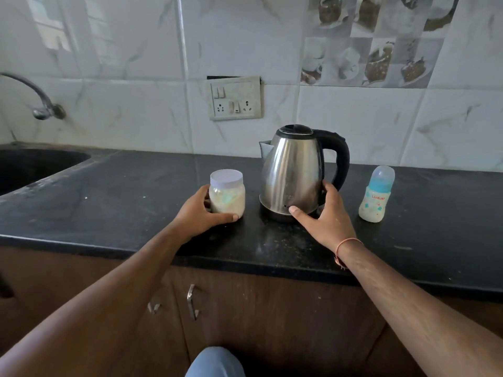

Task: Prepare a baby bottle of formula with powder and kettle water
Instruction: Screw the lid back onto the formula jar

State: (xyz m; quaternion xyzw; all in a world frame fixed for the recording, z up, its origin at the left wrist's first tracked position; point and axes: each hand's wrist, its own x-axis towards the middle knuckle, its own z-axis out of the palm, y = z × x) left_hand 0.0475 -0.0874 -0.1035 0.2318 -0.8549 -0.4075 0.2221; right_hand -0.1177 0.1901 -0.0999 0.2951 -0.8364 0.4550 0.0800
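Note:
A clear jar of pale powder (228, 195) with a white lid stands on the black counter (122, 202). My left hand (198, 212) wraps around its left side and base. To its right stands a steel kettle (292, 170) with a black lid and handle, spout pointing left. My right hand (326, 216) rests against the kettle's lower right side, thumb on its base, fingers spread. A capped baby bottle (377, 194) with a blue teat cover stands upright further right, untouched.
A dark sink (32, 164) is sunk into the counter at the left, with a wall tap (40, 104) above it. A switch and socket plate (235, 99) sits on the tiled wall behind the kettle. Brown cabinet doors with metal handles (192, 302) lie below the counter edge.

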